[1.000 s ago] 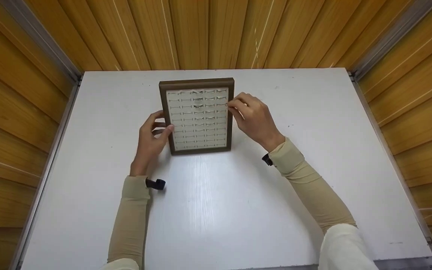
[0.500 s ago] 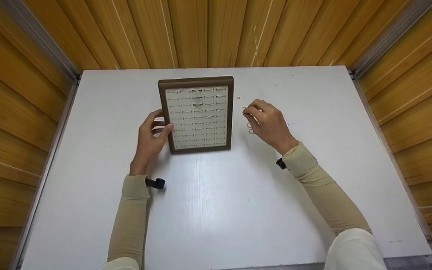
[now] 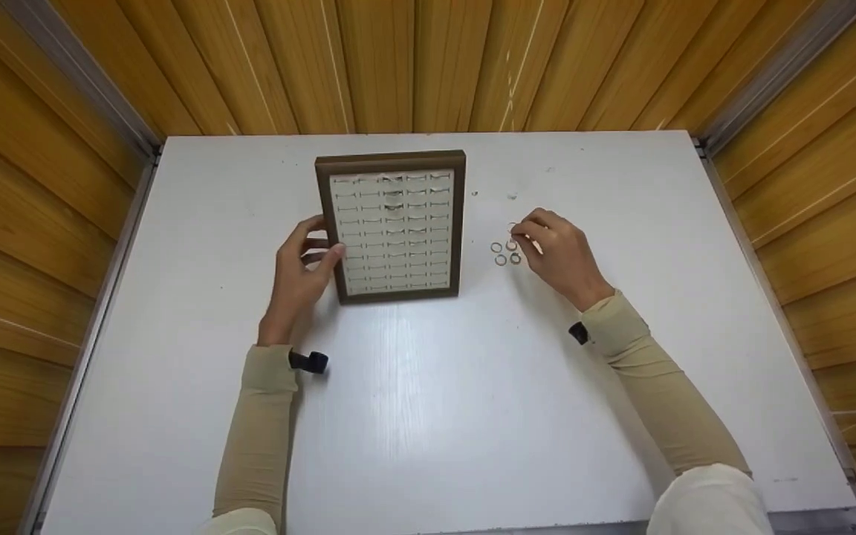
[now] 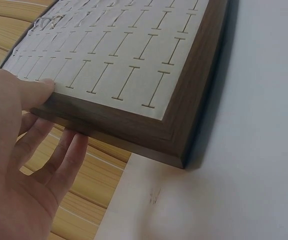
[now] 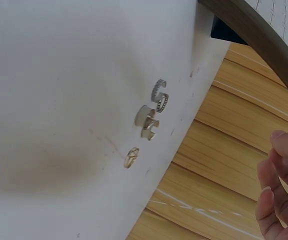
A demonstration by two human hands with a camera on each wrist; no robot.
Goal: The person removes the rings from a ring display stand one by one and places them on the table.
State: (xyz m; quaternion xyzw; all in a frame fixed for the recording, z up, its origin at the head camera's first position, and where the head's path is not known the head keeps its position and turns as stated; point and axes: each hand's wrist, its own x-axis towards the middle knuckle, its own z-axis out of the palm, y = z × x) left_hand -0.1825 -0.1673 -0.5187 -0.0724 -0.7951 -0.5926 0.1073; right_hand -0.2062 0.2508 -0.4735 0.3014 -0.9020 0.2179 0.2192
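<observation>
A brown-framed ring display board (image 3: 398, 297), with a pale slotted face, stands propped up at the back middle of the table in the head view; several rings sit in its slots. My left hand (image 3: 302, 275) grips the board's left edge, its thumb on the front and other fingers behind. To the right of the board, my right hand (image 3: 558, 253) is above the table; a thin ring (image 3: 512, 226) shows at its pinching fingertips. Beside those fingertips lie several loose rings (image 3: 501, 260). In the right wrist view the fingers (image 5: 286, 145) show, but no held ring can be made out.
The white table (image 3: 428, 416) bears everything. Wood-patterned walls (image 3: 428, 67) stand behind it and at both sides. Small dark marks dot the tabletop. In the right wrist view, the board's frame (image 5: 264, 40) rises at the top right.
My right hand has moved from the board's right edge rightward and a little nearer, a ring at its fingertips. The loose rings have come into view. My left hand and the board have stayed put.
</observation>
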